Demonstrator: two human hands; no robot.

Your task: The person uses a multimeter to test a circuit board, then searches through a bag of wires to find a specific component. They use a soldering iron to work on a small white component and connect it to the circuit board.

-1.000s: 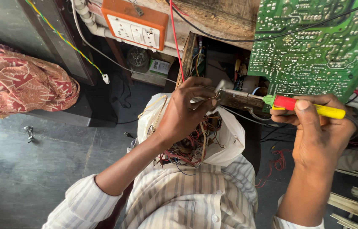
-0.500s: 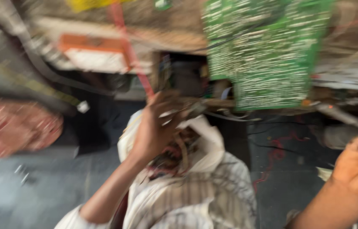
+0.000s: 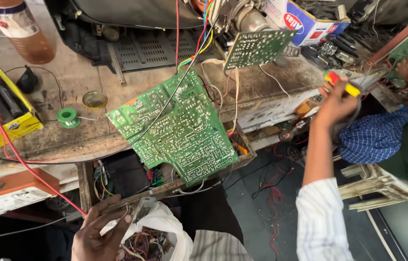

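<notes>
A single camera, worn on the person's head, looks steeply down and forward over the near edge of the worn wooden worktop (image 3: 271,87). It sits close: the large green circuit board (image 3: 175,125) fills the middle, the left hand (image 3: 98,231) shows at the bottom edge, the right hand (image 3: 335,100) reaches out at right.
</notes>
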